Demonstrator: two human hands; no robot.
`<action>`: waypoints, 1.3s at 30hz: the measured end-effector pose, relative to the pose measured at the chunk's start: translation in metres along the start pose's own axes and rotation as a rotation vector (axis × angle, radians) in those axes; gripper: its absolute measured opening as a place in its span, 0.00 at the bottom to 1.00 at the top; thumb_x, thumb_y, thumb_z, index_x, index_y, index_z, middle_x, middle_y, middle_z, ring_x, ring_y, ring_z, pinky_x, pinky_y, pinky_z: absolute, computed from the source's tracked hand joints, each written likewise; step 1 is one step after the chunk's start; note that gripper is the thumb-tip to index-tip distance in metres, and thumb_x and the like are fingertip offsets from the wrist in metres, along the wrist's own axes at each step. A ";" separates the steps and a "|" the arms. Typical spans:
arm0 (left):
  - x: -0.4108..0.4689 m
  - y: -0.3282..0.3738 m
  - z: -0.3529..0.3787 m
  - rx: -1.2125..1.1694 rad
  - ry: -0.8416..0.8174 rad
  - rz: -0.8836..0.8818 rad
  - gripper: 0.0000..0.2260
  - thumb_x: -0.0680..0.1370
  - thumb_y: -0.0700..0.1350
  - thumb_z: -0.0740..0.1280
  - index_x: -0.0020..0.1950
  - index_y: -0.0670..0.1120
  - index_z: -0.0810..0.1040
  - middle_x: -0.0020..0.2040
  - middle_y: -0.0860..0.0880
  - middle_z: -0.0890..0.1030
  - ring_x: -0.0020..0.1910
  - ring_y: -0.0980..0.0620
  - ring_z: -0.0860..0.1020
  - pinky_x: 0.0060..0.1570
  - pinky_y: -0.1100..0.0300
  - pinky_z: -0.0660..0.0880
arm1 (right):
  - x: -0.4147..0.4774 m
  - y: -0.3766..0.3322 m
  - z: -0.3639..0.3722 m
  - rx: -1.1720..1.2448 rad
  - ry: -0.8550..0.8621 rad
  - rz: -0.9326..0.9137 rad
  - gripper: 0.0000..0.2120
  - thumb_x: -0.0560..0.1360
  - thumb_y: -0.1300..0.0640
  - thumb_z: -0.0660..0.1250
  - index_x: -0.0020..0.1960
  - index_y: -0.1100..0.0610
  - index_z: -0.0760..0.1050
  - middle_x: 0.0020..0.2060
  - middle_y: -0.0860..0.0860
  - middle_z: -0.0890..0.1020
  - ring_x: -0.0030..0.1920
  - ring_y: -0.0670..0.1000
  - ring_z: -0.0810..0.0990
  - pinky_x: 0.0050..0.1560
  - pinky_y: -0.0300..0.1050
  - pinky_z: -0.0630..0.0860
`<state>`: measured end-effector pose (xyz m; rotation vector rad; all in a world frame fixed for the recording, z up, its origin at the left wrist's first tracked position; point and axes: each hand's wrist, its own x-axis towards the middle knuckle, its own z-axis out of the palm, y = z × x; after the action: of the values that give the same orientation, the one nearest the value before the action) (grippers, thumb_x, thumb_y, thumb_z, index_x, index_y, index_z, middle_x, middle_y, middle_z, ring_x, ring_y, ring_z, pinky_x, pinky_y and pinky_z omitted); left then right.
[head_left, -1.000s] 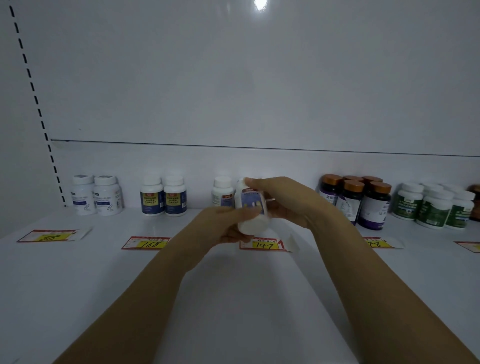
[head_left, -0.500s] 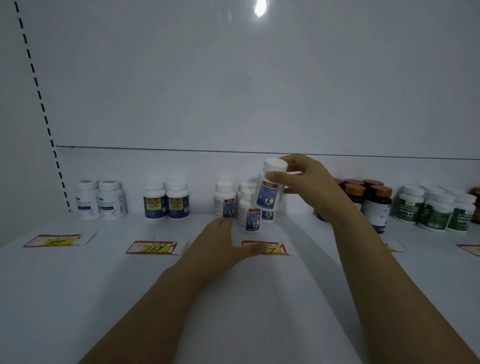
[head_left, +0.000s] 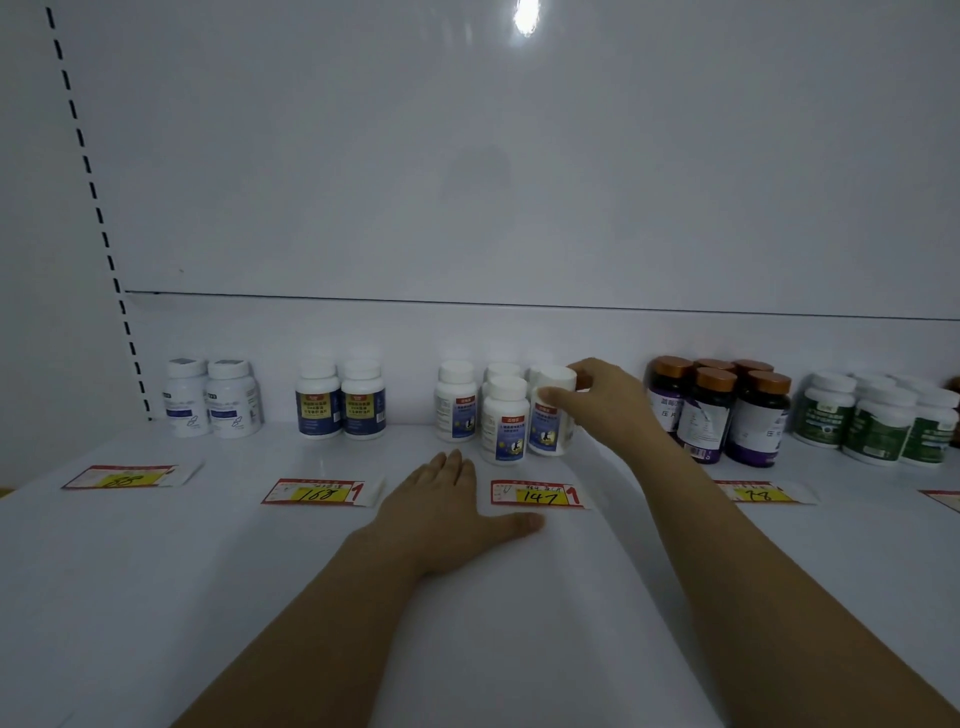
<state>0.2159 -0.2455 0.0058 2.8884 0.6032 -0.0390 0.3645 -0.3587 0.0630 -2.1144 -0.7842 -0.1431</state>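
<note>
- The right hand (head_left: 602, 400) is gripping a white bottle (head_left: 551, 421) near its top, with the thumb lying across the front just under the cap and the fingers curling round the far side.
- The white bottle is standing about upright at the right end of a small cluster of matching bottles, behind the price tag marked 147 (head_left: 537, 493). Whether its base is resting fully on the shelf (head_left: 208, 571) cannot be told.
- A matching front bottle (head_left: 504, 421) is standing just beside it on the left, close enough that the two look to be touching. Two more of the same kind (head_left: 457, 400) are sitting further left and behind.
- The left hand (head_left: 452, 509) is lying flat on the shelf, palm down, fingers straight and together, thumb spread out to the right. It is holding nothing, and its fingertips are stopping just short of the front bottle.
- Dark bottles with copper caps (head_left: 727, 410) are crowding the space to the right of the right wrist, and green-labelled bottles (head_left: 878, 421) are standing beyond them.
- To the left, a pair of navy-labelled bottles (head_left: 340, 400) is standing behind the tag marked 168 (head_left: 319, 491), well apart from the cluster, and two plain white bottles (head_left: 213, 397) are sitting further left.
</note>
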 end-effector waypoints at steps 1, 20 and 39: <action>0.000 0.000 0.000 0.003 -0.002 0.001 0.48 0.69 0.75 0.49 0.78 0.44 0.42 0.78 0.47 0.43 0.77 0.51 0.44 0.75 0.55 0.43 | 0.001 0.002 0.001 -0.011 -0.032 0.020 0.18 0.73 0.51 0.70 0.60 0.58 0.74 0.55 0.54 0.80 0.51 0.51 0.78 0.51 0.46 0.76; 0.000 0.000 -0.001 -0.027 0.008 0.014 0.48 0.70 0.75 0.49 0.77 0.44 0.42 0.78 0.46 0.43 0.77 0.50 0.44 0.74 0.54 0.43 | 0.014 -0.078 0.015 -0.229 0.014 -0.380 0.14 0.78 0.57 0.62 0.62 0.58 0.75 0.58 0.54 0.79 0.57 0.51 0.77 0.54 0.40 0.71; -0.005 0.000 -0.002 -0.136 0.062 0.046 0.46 0.72 0.73 0.53 0.77 0.44 0.42 0.78 0.46 0.45 0.77 0.50 0.46 0.73 0.55 0.43 | 0.050 -0.104 0.066 -0.659 -0.283 -0.426 0.16 0.79 0.55 0.59 0.63 0.62 0.74 0.61 0.60 0.74 0.62 0.57 0.70 0.59 0.46 0.71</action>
<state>0.2115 -0.2473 0.0084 2.7792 0.5285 0.0953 0.3326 -0.2387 0.1108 -2.5759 -1.5166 -0.3766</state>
